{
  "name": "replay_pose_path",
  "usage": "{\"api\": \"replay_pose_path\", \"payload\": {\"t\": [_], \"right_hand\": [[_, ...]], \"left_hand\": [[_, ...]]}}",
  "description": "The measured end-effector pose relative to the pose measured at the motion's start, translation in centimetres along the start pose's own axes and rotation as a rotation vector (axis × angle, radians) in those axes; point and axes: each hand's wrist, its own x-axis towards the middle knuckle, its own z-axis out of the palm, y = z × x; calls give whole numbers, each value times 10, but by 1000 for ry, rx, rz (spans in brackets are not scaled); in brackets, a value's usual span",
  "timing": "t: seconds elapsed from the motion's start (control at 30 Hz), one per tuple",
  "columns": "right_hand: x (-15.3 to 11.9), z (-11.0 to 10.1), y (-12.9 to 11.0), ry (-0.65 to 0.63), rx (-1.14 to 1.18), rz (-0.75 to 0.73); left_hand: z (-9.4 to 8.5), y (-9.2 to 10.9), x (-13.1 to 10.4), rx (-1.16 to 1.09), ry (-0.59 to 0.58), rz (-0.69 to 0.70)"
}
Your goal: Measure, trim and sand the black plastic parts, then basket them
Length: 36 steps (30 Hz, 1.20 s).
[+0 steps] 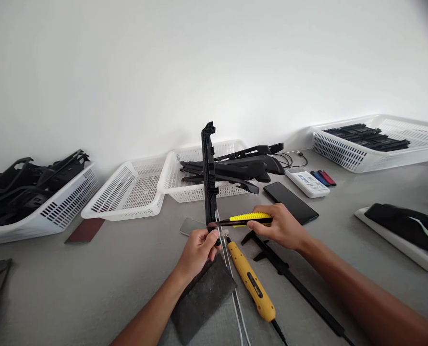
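A long, narrow black plastic part (pixel 209 168) stands nearly upright, its lower end gripped in my left hand (pixel 198 249). My right hand (pixel 285 226) is closed around a yellow-and-black utility knife (pixel 248 219). The knife points left, its tip at the part's lower end just above my left thumb; whether it touches cannot be made out. Below the hands lie a yellow corded hand tool (pixel 250 281), a black caliper (pixel 289 276) and a dark flat block (pixel 203 300). White-edged metal strips (pixel 237 305) run alongside the yellow tool.
White baskets (pixel 127 211) line the wall; several hold black plastic parts (pixel 242 168). A black phone (pixel 291 203), a white power bank (pixel 307 182) and small coloured items (pixel 324 178) lie behind my right hand. Brown sandpaper (pixel 84 230) lies left; a black-and-white part (pixel 404 235) lies right.
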Motion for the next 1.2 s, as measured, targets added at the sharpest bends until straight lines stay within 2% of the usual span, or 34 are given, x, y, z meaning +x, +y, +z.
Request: {"api": "replay_pose_path", "payload": {"t": [0.13,0.27,0.33,0.53,0.73,1.2], "right_hand": [[1,1,-1,41,-34,22],[0,-2,-1,268,-87,63],[-1,-4,1,319,-94,41],[-1,0,3,259,-120,-14],[2,6,8,298,-138,-100],[1,4,9,428,-201,-143]], "left_hand": [[-1,-1,1,0,4,-5],[-1,-1,0,7,-4,-4],[0,-1,0,13,-8,-1],[0,-3,-1,26,-4,16],[-1,-1,-2,36,-12,24],[0,-1,-2,23,-8,16]]}}
